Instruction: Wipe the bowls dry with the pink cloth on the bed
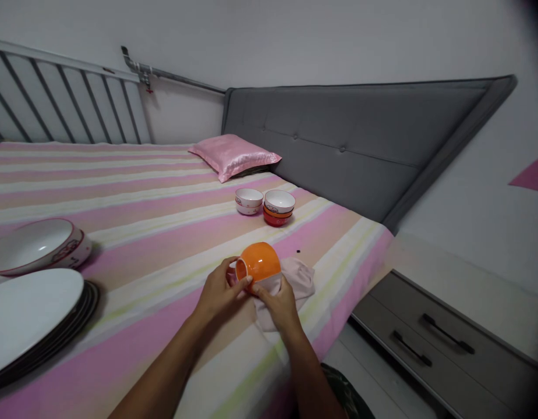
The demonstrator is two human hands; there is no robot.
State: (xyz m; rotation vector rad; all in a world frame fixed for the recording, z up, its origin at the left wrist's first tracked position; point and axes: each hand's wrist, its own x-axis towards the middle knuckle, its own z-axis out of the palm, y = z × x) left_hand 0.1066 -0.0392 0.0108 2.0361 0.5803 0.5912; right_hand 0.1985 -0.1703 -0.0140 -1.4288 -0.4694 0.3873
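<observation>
An orange bowl (261,260) is tilted on its side above the bed, its round foot ring facing left. My left hand (220,286) grips it at the foot, with the thumb in front and the fingers behind. At the lower right of the bowl, my right hand (278,302) is closed on a pale pink cloth (298,278) pressed against the bowl. Part of the cloth hangs behind and below that hand, down to the sheet. The bowl's inside is hidden from me.
Two small bowl stacks, white bowls (248,201) and white-over-orange-and-red bowls (278,216), stand beyond. Large bowls (37,247) and stacked plates (33,314) lie left on the striped bed (151,302). A pink pillow (234,154), grey headboard (339,128) and drawer cabinet (426,331) surround.
</observation>
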